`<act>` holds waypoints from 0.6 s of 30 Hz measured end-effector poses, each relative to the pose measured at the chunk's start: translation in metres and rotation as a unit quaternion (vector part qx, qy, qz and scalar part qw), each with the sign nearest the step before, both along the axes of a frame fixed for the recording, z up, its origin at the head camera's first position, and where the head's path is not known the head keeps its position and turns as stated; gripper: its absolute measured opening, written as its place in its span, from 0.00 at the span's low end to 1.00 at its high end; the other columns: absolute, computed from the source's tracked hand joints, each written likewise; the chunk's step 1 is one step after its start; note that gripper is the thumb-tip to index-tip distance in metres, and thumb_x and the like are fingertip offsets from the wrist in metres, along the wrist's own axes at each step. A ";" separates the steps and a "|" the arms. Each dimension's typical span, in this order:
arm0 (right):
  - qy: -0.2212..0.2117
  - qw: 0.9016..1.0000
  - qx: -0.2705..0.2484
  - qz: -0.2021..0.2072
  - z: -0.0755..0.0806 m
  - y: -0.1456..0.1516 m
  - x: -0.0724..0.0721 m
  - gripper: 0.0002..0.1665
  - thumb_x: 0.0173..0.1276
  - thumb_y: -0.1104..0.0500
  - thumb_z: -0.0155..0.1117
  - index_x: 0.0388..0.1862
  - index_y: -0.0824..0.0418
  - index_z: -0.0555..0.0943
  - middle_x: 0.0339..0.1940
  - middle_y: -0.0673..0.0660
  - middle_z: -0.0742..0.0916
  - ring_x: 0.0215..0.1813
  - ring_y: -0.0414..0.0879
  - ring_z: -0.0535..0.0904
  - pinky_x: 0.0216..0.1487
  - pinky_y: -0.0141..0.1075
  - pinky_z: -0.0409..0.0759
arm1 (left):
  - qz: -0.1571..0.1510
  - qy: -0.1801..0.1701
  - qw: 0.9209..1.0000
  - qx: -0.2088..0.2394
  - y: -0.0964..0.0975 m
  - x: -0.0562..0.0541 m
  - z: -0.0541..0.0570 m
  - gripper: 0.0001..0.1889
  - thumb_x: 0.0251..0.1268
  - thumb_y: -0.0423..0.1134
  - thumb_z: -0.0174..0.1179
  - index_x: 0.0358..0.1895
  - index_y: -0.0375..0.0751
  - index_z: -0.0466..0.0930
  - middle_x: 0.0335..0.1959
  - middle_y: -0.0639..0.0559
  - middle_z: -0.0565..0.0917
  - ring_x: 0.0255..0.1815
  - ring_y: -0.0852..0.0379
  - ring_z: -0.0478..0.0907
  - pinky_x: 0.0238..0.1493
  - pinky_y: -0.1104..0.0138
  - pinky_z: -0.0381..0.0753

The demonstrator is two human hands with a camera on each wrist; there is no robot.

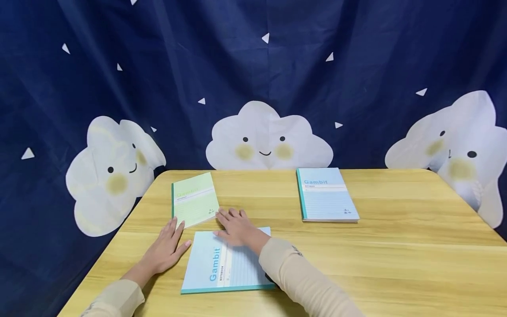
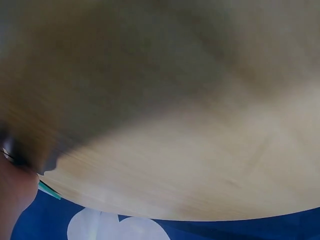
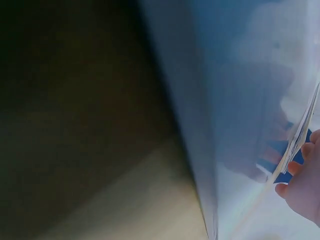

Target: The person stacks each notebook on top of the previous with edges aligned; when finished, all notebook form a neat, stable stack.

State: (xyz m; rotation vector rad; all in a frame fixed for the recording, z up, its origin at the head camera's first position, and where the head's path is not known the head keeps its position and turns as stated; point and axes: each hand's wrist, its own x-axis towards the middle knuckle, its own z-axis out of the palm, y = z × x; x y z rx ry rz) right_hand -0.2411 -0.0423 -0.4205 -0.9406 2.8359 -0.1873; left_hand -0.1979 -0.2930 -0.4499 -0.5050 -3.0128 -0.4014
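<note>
A green notebook [image 1: 195, 202] with a dark green spine lies slightly turned at the table's far left. At its near left corner are the fingertips of my left hand [image 1: 163, 250], fingers extended and thumb spread toward the blue notebook. My right hand [image 1: 236, 228] reaches over the far edge of a light blue notebook [image 1: 245, 268], its fingertips at the green notebook's near right corner. The blue notebook lies sideways, teal spine toward me. In the right wrist view, fingers [image 3: 295, 167] show beside page edges; the left wrist view is mostly blurred tabletop.
Farther right, a stack of light blue notebooks [image 1: 326, 193] with a teal spine lies near the back edge of the wooden table [image 1: 404, 264]. Behind the table hangs a dark blue curtain [image 1: 178, 66] printed with smiling clouds and white triangles.
</note>
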 end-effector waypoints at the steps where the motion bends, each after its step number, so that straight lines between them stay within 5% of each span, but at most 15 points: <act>1: 0.000 1.000 0.006 -0.001 0.000 0.000 -0.001 0.37 0.73 0.35 0.30 0.75 0.50 0.49 0.77 0.47 0.54 0.76 0.49 0.50 0.73 0.50 0.52 | 0.000 -0.004 1.000 -0.002 0.000 0.000 0.001 0.36 0.70 0.54 0.44 0.69 0.28 0.53 0.71 0.26 0.48 0.71 0.30 0.46 0.67 0.41 0.50; 18: -0.053 0.998 0.019 -0.026 0.001 0.001 -0.006 0.36 0.72 0.35 0.28 0.74 0.47 0.52 0.76 0.42 0.55 0.77 0.47 0.45 0.74 0.49 0.47 | -0.037 -0.048 0.998 -0.004 -0.012 -0.003 0.018 0.39 0.65 0.57 0.50 0.69 0.31 0.56 0.71 0.29 0.51 0.70 0.29 0.49 0.63 0.38 0.57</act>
